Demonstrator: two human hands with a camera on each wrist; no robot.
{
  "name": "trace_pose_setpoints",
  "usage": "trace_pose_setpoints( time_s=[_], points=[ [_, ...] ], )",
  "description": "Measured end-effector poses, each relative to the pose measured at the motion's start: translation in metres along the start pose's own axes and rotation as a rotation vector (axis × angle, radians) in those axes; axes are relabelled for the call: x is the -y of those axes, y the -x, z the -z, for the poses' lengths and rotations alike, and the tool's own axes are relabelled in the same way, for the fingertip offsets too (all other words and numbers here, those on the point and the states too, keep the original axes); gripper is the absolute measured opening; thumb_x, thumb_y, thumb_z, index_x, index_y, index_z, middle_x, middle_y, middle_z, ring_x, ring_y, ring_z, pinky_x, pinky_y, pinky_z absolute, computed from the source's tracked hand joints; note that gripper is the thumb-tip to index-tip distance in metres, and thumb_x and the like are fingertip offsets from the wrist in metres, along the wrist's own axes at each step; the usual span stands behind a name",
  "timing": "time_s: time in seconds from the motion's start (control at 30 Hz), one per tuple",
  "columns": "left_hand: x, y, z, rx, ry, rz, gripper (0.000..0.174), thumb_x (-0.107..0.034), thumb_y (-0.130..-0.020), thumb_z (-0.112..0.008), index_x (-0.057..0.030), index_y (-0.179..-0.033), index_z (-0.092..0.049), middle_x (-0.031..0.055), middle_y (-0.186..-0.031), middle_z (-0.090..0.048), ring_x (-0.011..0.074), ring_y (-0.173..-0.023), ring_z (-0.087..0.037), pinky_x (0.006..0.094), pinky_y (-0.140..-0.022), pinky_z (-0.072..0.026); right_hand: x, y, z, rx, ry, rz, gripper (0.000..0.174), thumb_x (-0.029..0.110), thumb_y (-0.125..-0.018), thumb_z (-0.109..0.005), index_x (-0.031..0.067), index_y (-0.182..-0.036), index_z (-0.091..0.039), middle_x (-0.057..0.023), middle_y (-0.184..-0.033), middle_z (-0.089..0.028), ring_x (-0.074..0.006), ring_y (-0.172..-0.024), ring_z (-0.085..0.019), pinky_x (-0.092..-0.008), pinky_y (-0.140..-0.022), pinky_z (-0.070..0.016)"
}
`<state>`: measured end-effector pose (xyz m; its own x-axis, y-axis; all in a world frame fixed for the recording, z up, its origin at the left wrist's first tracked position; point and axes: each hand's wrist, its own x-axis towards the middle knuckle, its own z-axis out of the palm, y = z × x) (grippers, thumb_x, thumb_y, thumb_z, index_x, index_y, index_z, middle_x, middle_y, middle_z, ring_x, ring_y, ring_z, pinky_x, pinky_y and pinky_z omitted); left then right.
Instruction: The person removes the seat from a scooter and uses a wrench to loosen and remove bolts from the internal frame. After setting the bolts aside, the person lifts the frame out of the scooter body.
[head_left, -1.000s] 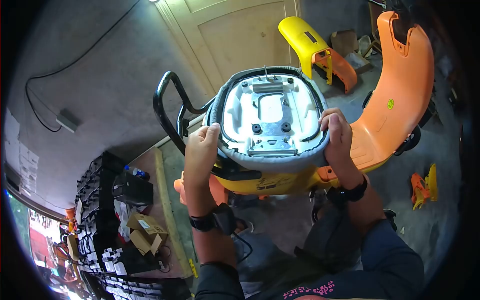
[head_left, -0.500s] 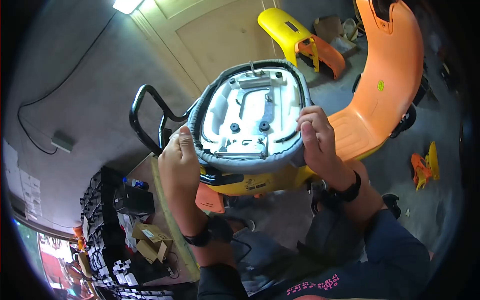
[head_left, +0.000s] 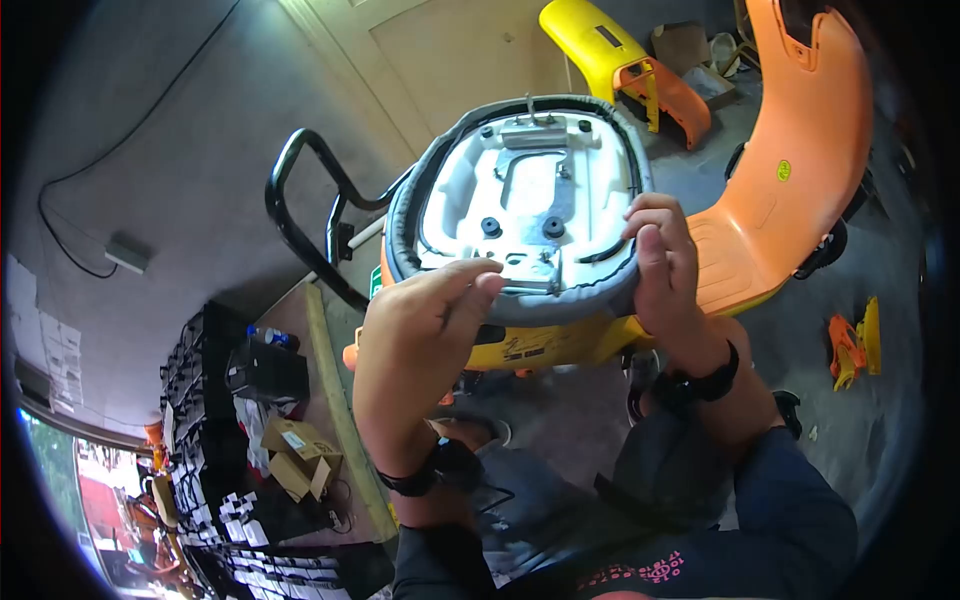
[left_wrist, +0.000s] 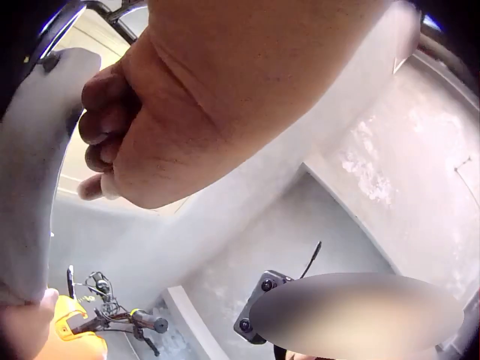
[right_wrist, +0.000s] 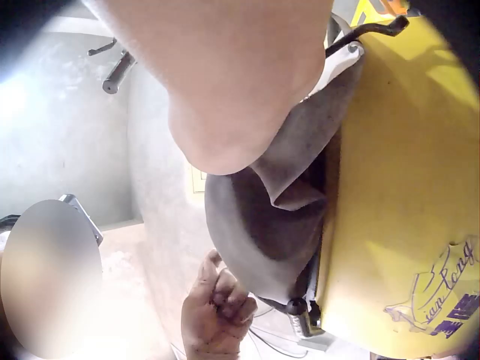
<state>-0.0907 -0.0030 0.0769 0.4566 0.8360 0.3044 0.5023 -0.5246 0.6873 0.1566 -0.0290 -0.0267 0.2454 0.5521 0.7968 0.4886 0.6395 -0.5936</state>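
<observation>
An upturned scooter seat (head_left: 520, 200) shows its white underside, ringed by a grey cover, above the yellow scooter body (head_left: 540, 345). My right hand (head_left: 660, 260) grips the seat's right edge, fingers curled over the rim. My left hand (head_left: 440, 310) is at the seat's front edge, its fingertips bunched beside the metal hinge bracket (head_left: 535, 272). The left wrist view shows the left hand (left_wrist: 120, 142) with curled fingers next to the grey seat edge (left_wrist: 30, 172), nothing seen in it. The right wrist view shows the grey cover (right_wrist: 277, 210), the yellow body (right_wrist: 405, 210) and the left hand (right_wrist: 217, 307) slightly apart from the hinge.
A black grab rail (head_left: 300, 200) curves up at the seat's left. A large orange body panel (head_left: 800, 170) rises at the right. A yellow and orange fender (head_left: 620, 60) lies by the door (head_left: 470, 50). Cardboard boxes (head_left: 295, 455) and black batteries (head_left: 200, 400) crowd the left floor.
My left hand has left the seat's left edge and come across to the front edge by the hinge bracket. The right hand keeps its grip on the right edge.
</observation>
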Motion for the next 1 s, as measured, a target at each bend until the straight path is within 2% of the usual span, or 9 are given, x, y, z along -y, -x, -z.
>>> trace_pose_setpoints(
  time_s=[0.1,0.27,0.4,0.47,0.6,0.63,0.7,0.77,1.0],
  points=[
    [0.006,-0.004,0.0,0.011,-0.079,-0.086,0.019,-0.014,-0.093,-0.07,-0.0003,-0.106,-0.075,0.013,-0.08,-0.074,0.0138,-0.07,-0.069,0.0276,-0.066,-0.0541,-0.002,0.0,-0.005,-0.028,0.029,0.035,0.015,0.007,-0.101,-0.046,-0.0004,-0.096,-0.057,-0.014,-0.102,-0.057,-0.0212,-0.087,-0.055,-0.0321,-0.081,-0.0449],
    [0.002,-0.002,-0.005,-0.022,-0.216,-0.091,0.015,-0.012,-0.087,-0.074,-0.001,-0.097,-0.075,0.0179,-0.081,-0.072,0.0256,-0.071,-0.073,0.0311,-0.065,-0.0547,-0.003,-0.003,-0.005,-0.038,0.037,0.069,0.014,0.007,-0.101,-0.046,0.0,-0.095,-0.057,-0.0133,-0.099,-0.056,-0.0209,-0.085,-0.055,-0.032,-0.08,-0.045],
    [0.003,-0.007,-0.004,-0.034,-0.221,-0.151,0.014,-0.012,-0.088,-0.074,0.0003,-0.096,-0.075,0.0167,-0.077,-0.071,0.0244,-0.067,-0.07,0.0309,-0.063,-0.0527,-0.002,-0.001,-0.007,-0.064,0.021,0.057,0.015,0.008,-0.1,-0.047,0.0011,-0.092,-0.057,-0.0131,-0.096,-0.056,-0.0211,-0.082,-0.055,-0.0326,-0.077,-0.0448],
    [-0.001,-0.016,-0.002,-0.021,-0.18,-0.098,0.021,-0.024,-0.089,-0.071,-0.003,-0.087,-0.074,0.0166,-0.072,-0.066,0.0321,-0.067,-0.066,0.0395,-0.061,-0.0487,-0.005,0.0,-0.007,-0.076,0.009,0.08,0.016,0.01,-0.101,-0.047,0.0015,-0.091,-0.057,-0.0131,-0.095,-0.056,-0.0215,-0.081,-0.055,-0.0328,-0.075,-0.0447],
    [0.0,-0.055,-0.002,-0.001,-0.303,-0.157,0.035,-0.031,-0.091,-0.07,0.0021,-0.079,-0.069,0.0209,-0.066,-0.057,0.035,-0.06,-0.058,0.042,-0.059,-0.0434,-0.01,-0.004,-0.007,-0.115,0.01,0.135,0.02,0.014,-0.102,-0.048,0.0024,-0.088,-0.057,-0.013,-0.091,-0.057,-0.0233,-0.073,-0.055,-0.033,-0.066,-0.045],
    [-0.002,-0.065,-0.003,0.075,-0.32,-0.11,0.046,-0.04,-0.094,-0.066,0.0025,-0.076,-0.069,0.0216,-0.063,-0.055,0.0369,-0.061,-0.057,0.043,-0.06,-0.0447,-0.01,-0.004,-0.007,-0.119,0.015,0.138,0.02,0.014,-0.101,-0.048,0.0025,-0.088,-0.057,-0.0128,-0.091,-0.057,-0.0237,-0.073,-0.055,-0.0332,-0.066,-0.0452],
    [-0.004,-0.077,-0.007,0.293,-0.27,-0.047,0.039,-0.036,-0.098,-0.063,-0.0004,-0.09,-0.076,0.015,-0.063,-0.061,0.0225,-0.058,-0.059,0.034,-0.062,-0.0484,-0.015,-0.003,-0.008,-0.112,0.004,0.143,0.02,0.014,-0.101,-0.049,0.0025,-0.087,-0.057,-0.0128,-0.091,-0.057,-0.0241,-0.074,-0.056,-0.0333,-0.066,-0.0456],
    [-0.003,-0.086,-0.009,0.405,-0.405,0.014,0.051,-0.048,-0.099,-0.059,-0.0028,-0.088,-0.078,0.0142,-0.06,-0.061,0.0237,-0.057,-0.06,0.0349,-0.064,-0.0501,-0.018,-0.004,-0.008,-0.123,-0.004,0.157,0.019,0.014,-0.1,-0.049,0.0025,-0.087,-0.057,-0.0127,-0.091,-0.057,-0.0246,-0.074,-0.056,-0.0334,-0.066,-0.046],
    [0.01,-0.089,-0.01,0.488,-0.379,0.039,0.051,-0.049,-0.1,-0.057,-0.0048,-0.088,-0.08,0.0135,-0.061,-0.061,0.0238,-0.059,-0.06,0.0362,-0.066,-0.0504,-0.017,-0.004,-0.006,-0.089,-0.012,0.139,0.017,0.01,-0.098,-0.051,0.002,-0.085,-0.057,-0.0125,-0.088,-0.057,-0.0247,-0.075,-0.057,-0.0336,-0.067,-0.047]
  ],
)
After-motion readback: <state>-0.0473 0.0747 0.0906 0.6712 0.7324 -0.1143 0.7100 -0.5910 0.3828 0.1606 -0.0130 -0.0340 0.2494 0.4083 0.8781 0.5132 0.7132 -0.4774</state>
